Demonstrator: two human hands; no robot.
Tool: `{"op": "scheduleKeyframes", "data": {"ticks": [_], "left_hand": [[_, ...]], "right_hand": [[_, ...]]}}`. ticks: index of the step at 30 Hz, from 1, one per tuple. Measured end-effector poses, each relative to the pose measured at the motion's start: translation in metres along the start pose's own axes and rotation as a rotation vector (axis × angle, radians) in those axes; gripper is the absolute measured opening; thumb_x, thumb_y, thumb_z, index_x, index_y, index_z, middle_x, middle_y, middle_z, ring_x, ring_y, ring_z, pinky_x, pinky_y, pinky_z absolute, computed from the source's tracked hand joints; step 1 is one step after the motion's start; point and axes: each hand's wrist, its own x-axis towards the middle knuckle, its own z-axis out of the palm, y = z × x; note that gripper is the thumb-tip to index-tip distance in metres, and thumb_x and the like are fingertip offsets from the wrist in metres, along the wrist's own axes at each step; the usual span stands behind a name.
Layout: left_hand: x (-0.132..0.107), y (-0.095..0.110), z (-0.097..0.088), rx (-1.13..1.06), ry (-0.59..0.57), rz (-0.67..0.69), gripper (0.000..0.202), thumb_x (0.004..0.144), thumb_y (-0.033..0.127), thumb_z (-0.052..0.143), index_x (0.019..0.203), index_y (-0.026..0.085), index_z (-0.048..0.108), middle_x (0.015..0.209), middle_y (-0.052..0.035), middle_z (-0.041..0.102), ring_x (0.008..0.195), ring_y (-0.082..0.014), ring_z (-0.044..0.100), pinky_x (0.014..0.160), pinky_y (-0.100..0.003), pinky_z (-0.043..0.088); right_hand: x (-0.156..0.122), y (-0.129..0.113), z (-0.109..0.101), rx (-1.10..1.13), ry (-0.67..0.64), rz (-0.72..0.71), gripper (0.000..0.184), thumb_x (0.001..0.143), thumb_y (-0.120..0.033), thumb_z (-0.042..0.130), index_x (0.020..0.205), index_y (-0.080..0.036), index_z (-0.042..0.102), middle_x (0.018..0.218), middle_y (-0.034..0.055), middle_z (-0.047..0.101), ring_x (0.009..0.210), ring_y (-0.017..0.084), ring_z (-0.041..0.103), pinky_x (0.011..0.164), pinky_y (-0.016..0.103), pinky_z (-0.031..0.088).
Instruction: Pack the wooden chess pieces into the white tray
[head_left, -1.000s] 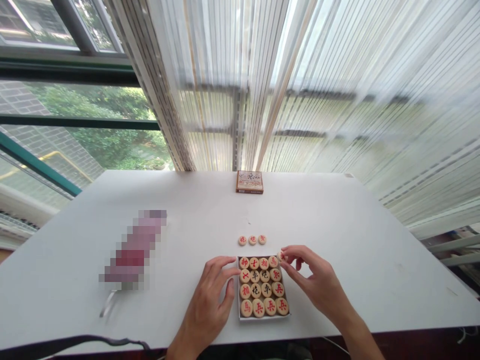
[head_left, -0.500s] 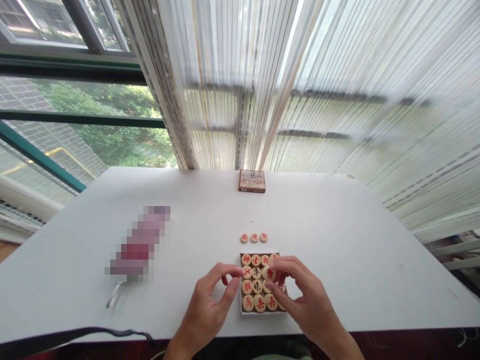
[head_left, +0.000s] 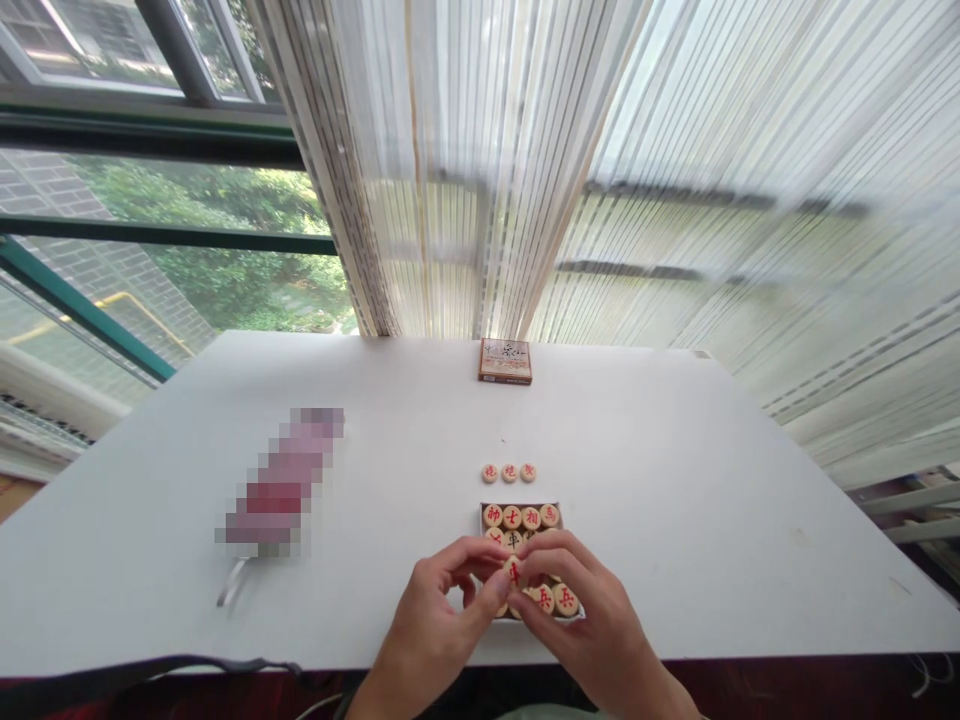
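Observation:
A round wooden Chinese chess piece (head_left: 513, 573) with a red character is tilted up over an open box (head_left: 571, 617). My left hand (head_left: 448, 612) pinches it from the left, thumb and fingertips on its edge. From the other side, the fingers of my right hand (head_left: 589, 605) grip the same piece. Under my hands, the box holds rows of similar pieces with red or black characters; its middle is largely covered by my fingers. Just beyond the box, three loose red-marked pieces (head_left: 510, 473) lie in a row.
The white table (head_left: 637, 450) stretches toward a striped curtain (head_left: 465, 200) and a window. A flat printed box (head_left: 505, 362) lies near the far edge. At left is a blurred pinkish object (head_left: 281, 485). A dark strap (head_left: 172, 665) crosses the near left edge.
My right hand has moved left with the red-marked piece, away from the box's right side. My left hand has shifted right and closed on it, so both hands now meet.

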Motion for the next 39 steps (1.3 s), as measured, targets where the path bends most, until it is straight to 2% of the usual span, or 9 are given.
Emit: {"op": "scheduleKeyframes", "data": {"ticks": [7,11,15,24,29,33,39], "left_hand": [[0.0,0.0,-0.003,0.053,0.012,0.023,0.028,0.094,0.04,0.064,0.113,0.02,0.073,0.095,-0.0052,0.077,0.082,-0.0173,0.069,0.077,-0.026,0.056],[-0.002,-0.002,-0.005,0.109,0.0,0.042,0.031,0.093,0.04,0.066,0.117,0.022,0.073,0.097,-0.0048,0.076,0.081,-0.0169,0.067,0.078,-0.026,0.057],[-0.003,-0.006,-0.007,0.147,-0.008,0.064,0.034,0.092,0.041,0.067,0.12,0.023,0.072,0.096,-0.0052,0.076,0.079,-0.0173,0.066,0.078,-0.027,0.057],[-0.002,-0.004,-0.007,0.194,-0.002,0.113,0.031,0.092,0.039,0.067,0.119,0.025,0.072,0.097,-0.004,0.076,0.079,-0.0162,0.066,0.077,-0.026,0.057],[0.003,-0.008,-0.013,0.207,0.099,0.123,0.029,0.095,0.04,0.062,0.116,0.022,0.069,0.102,-0.0061,0.076,0.082,-0.0171,0.069,0.077,-0.027,0.058],[0.009,-0.02,-0.021,0.254,0.19,0.101,0.028,0.097,0.042,0.058,0.11,0.021,0.071,0.1,-0.0064,0.076,0.084,-0.0185,0.07,0.079,-0.029,0.058],[0.011,-0.032,-0.022,0.324,0.189,0.113,0.024,0.098,0.041,0.057,0.108,0.023,0.069,0.099,-0.0031,0.075,0.082,-0.0167,0.069,0.078,-0.028,0.056]], "right_hand": [[0.0,-0.003,-0.004,0.05,-0.044,0.045,0.022,0.089,-0.008,0.062,0.104,-0.025,0.064,0.107,0.0072,0.068,0.098,0.02,0.069,0.083,0.03,0.061],[-0.001,-0.004,-0.005,0.068,-0.037,0.072,0.02,0.09,-0.009,0.062,0.102,-0.025,0.065,0.109,0.0074,0.07,0.094,0.019,0.07,0.082,0.029,0.061],[0.0,-0.004,-0.005,0.086,-0.025,0.083,0.017,0.091,-0.013,0.064,0.102,-0.025,0.066,0.103,0.0064,0.072,0.093,0.019,0.07,0.081,0.029,0.06],[-0.001,-0.001,-0.006,0.067,-0.041,0.1,0.023,0.092,-0.016,0.065,0.112,-0.026,0.065,0.1,0.0044,0.069,0.086,0.018,0.068,0.079,0.029,0.059],[0.0,0.004,-0.016,-0.019,0.016,0.141,0.028,0.096,-0.021,0.059,0.122,-0.029,0.065,0.108,0.0068,0.065,0.088,0.019,0.067,0.082,0.031,0.06],[0.0,0.013,-0.027,-0.066,0.031,0.192,0.028,0.101,-0.027,0.051,0.125,-0.029,0.067,0.111,0.0084,0.063,0.102,0.022,0.066,0.089,0.033,0.059],[-0.005,0.024,-0.032,-0.071,0.009,0.266,0.033,0.106,-0.031,0.041,0.131,-0.029,0.063,0.116,0.0081,0.061,0.108,0.021,0.064,0.093,0.031,0.057]]}}
